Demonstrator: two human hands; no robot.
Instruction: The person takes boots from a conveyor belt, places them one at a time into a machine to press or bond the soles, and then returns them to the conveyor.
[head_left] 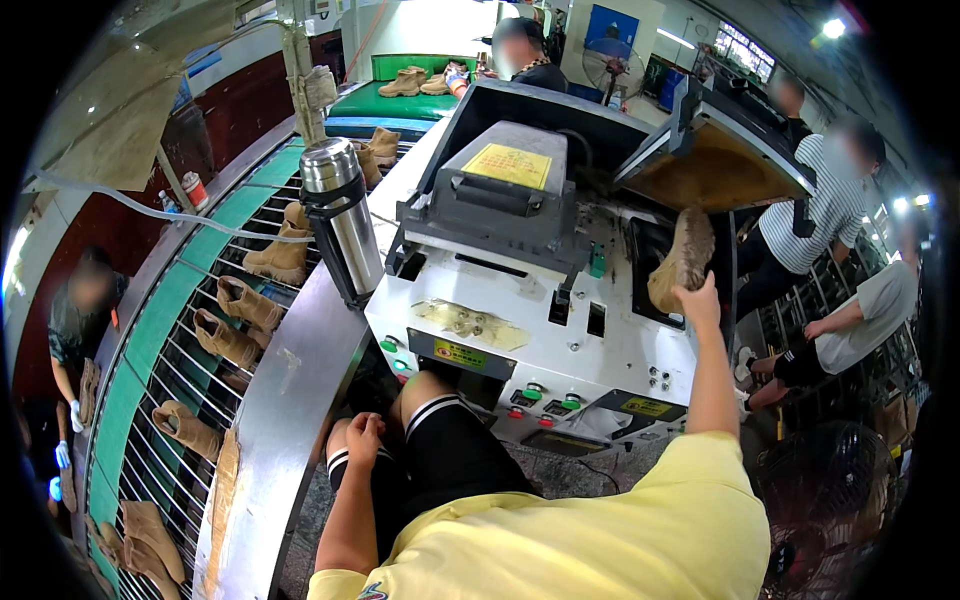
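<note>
My right hand (pixel 700 299) grips a tan boot (pixel 682 262) with its sole turned up and toward the right. The boot is over the right bay of a white and black machine (pixel 480 385), under its raised lid (pixel 715 160). My left hand (pixel 365 430) rests closed by my knee, with nothing showing in it. The machine's left lid (pixel 515 165) is down and carries a yellow label. Green and red buttons (pixel 533 392) line the front panel.
Left of me, a roller conveyor (pixel 160 370) carries several tan boots (pixel 225 340). A steel flask (pixel 340 215) stands on the ledge beside the machine. A fan (pixel 825 490) is at the lower right. Several people (pixel 820 200) are around.
</note>
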